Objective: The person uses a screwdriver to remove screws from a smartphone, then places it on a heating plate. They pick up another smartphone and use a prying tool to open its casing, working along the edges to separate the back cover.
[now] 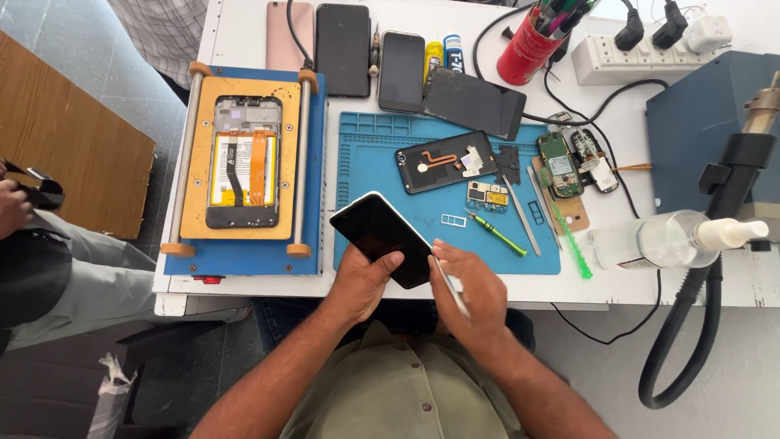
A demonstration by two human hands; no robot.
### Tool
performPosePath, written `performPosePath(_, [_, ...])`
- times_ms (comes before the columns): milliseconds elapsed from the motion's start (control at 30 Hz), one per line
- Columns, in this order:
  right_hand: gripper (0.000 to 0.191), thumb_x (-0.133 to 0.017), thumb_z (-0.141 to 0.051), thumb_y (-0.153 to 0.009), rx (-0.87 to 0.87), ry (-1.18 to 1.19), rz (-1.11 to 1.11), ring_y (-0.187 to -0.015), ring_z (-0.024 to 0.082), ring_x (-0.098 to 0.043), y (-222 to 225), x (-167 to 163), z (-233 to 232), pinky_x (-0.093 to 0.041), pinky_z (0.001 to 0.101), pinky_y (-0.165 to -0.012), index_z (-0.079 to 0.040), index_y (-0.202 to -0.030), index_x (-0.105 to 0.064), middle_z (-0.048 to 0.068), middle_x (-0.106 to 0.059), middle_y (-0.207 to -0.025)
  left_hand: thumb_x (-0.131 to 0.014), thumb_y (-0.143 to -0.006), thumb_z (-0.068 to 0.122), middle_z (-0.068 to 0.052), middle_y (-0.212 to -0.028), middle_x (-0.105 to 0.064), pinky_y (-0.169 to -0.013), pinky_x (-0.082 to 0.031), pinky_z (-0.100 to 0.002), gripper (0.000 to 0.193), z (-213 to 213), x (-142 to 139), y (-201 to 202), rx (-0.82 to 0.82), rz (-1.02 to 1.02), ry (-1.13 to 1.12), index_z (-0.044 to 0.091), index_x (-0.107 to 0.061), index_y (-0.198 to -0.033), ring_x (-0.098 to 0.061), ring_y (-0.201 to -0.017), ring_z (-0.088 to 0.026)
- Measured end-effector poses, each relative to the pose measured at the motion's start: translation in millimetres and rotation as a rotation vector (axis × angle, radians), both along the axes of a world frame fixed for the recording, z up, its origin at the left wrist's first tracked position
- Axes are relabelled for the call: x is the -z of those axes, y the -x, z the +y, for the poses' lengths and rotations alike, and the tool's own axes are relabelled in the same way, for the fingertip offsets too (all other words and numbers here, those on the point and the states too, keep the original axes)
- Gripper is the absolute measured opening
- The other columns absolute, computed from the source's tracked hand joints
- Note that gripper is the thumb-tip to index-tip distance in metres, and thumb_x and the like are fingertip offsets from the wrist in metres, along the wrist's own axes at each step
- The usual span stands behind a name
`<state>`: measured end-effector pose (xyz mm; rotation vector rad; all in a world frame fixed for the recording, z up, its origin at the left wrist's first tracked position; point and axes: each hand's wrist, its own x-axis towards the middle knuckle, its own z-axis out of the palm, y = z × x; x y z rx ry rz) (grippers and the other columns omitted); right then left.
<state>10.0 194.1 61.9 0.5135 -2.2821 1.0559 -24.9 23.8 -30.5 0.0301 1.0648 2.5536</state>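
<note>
Both hands work at the counter's [244, 289] near edge; left hand [363, 280] has its fingers clamped around a dark phone [382, 237], hiding its lower end; right hand [470, 294] pinches a thin metal tool [449, 286], tip hard to make out.

7 phones [379, 236], 1 red cup [525, 50], 2 hands [422, 284].

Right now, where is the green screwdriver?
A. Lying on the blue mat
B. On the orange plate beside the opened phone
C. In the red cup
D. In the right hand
A: the green screwdriver lies on the blue mat, just beyond the right hand, which grips a thin silvery tool against the phone held by the left hand.
</note>
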Motion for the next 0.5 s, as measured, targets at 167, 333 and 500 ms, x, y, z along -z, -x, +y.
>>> performPosePath(167, [0.022,-0.077,0.011,-0.088,0.005,-0.002,0.112,-0.107,0.034,-0.076,-0.4,11.2,-4.3,-0.065,0.0364,-0.087,0.002,-0.092,-0.057,0.022,-0.074,-0.105,-0.076,-0.094,0.014,-0.008,-0.118,-0.066,-0.101,-0.055,-0.039,0.037,-1.2,-2.2,-1.0,0.004,-0.009,-0.017,0.006,-0.057,-0.124,-0.065,-0.115,-0.020])
performPosePath(333, [0.024,-0.072,0.010,-0.093,-0.037,0.230,0.012,-0.111,0.030,-0.075,-4.2,17.8,-4.7,-0.065,0.0358,-0.093,0.000,-0.100,-0.051,0.022,-0.073,-0.111,-0.077,-0.092,0.014,-0.007,-0.118,-0.068,-0.100,-0.055,-0.037,0.038,-2.1,0.8,2.1,0.028,-0.046,-0.039,0.007,-0.059,-0.124,-0.065,-0.115,-0.019])
performPosePath(500, [0.026,-0.074,0.008,-0.093,-0.051,0.209,0.009,-0.111,0.030,-0.076,0.2,16.2,-5.0,-0.066,0.0339,-0.092,-0.002,-0.098,-0.051,0.020,-0.074,-0.109,-0.079,-0.092,0.010,-0.007,-0.113,-0.071,-0.097,-0.057,-0.037,0.031,-0.8,9.8,0.3,0.062,0.029,-0.030,0.005,-0.064,-0.119,-0.068,-0.110,-0.018])
